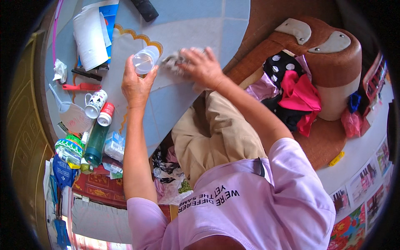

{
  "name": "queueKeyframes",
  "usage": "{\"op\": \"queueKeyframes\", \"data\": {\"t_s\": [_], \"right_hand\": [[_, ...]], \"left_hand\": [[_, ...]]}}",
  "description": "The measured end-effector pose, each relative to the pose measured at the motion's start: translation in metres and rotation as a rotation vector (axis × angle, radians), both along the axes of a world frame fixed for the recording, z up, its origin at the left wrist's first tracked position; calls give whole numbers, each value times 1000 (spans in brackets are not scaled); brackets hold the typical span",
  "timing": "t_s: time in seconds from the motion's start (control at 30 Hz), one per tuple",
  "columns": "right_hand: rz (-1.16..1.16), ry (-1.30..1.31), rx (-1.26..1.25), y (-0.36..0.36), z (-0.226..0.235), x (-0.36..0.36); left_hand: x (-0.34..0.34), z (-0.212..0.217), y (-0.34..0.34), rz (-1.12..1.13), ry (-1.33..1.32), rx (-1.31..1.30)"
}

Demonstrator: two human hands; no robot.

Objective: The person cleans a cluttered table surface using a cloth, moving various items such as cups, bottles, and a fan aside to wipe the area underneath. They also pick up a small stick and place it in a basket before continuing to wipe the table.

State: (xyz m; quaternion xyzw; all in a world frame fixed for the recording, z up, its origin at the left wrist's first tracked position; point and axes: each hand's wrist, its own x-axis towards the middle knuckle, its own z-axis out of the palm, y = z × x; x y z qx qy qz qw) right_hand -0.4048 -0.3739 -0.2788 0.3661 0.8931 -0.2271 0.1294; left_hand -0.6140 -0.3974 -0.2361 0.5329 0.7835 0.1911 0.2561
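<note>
So at the far left there's a gold-ish patterned door point(27, 137), then the table point(231, 31) starts, and that end is pretty packed. A crumpled tissue point(60, 71) sits near the edge, with a see-through fan point(76, 117) below it, kinda overlapping other stuff. Just right of the tissue there's a red-handled thing point(82, 86), can't really tell what it is, and above that some white paper point(88, 41) on top of something blue. Then a white patterned mug point(96, 102), with a small red and white can point(107, 113) right beside it, and a green bottle point(96, 143) lying just below the can. A clear plastic pack point(114, 145) is next to the bottle.

Next up, the left hand point(139, 85): it's gripping a clear cup point(146, 60), thumb on one side and fingers on the other. The cup is tilted, over the table next to a yellow scalloped trim point(137, 36).

Just right of the cup is a bunched grey cloth point(174, 66) on the table, with the right hand point(203, 68) over it, fingers spread. It's blurry, so I can't tell if they're actually closed on the cloth.

Far right there's a brown couch point(337, 79) with clothes point(293, 93) heaped on it: hot pink, lilac, and black with white dots.
</note>
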Motion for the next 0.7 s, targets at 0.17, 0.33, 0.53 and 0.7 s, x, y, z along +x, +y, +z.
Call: {"op": "queueKeyframes", "data": {"t_s": [0.17,0.33,0.53,0.7], "right_hand": [[-213,84,461,99,-35,39],[-628,41,434,177,-19,48],[-409,12,341,26,-21,46],[-441,-85,117,-12,0,47]], "left_hand": [[0,-1,1,-16,37,-11],[3,-1,2,-13,9,-3],[-1,-3,-1,-8,23,-3],[-2,-1,1,-11,15,-22]]}}
